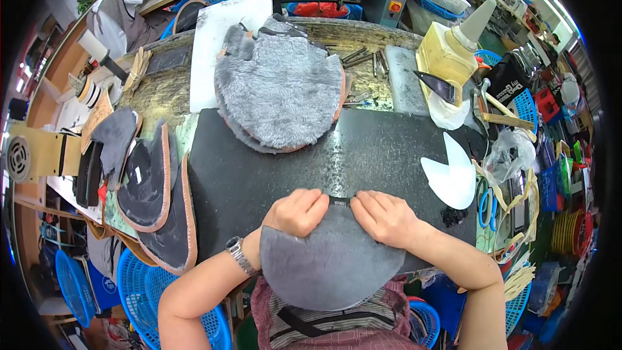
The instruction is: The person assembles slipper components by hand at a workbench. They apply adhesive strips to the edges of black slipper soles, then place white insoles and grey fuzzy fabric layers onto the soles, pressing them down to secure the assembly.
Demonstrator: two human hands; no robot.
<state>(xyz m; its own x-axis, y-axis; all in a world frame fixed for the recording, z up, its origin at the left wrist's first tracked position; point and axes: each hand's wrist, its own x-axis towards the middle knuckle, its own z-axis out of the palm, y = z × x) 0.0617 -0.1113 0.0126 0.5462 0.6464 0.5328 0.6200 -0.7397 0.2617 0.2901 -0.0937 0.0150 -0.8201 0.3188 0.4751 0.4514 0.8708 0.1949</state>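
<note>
At the near edge of the black work mat (259,155), my left hand (298,212) and my right hand (387,219) grip the far edge of a grey, suede-like curved piece (330,266). Fingers on both sides are curled over that edge. A small dark label (339,201) shows between the hands. The piece's rounded end hangs toward my lap. Beyond the hands lies a stack of grey fluffy pieces (285,84) with tan edges. Left of the mat rest dark curved pieces (146,181) with pinkish-tan borders.
A white template (453,175) lies on the mat's right, near blue-handled scissors (487,207). A yellowish bottle (447,52) with a grey cone nozzle stands at the far right. Blue baskets (146,291) sit below the bench. At the far left another person (120,16) works.
</note>
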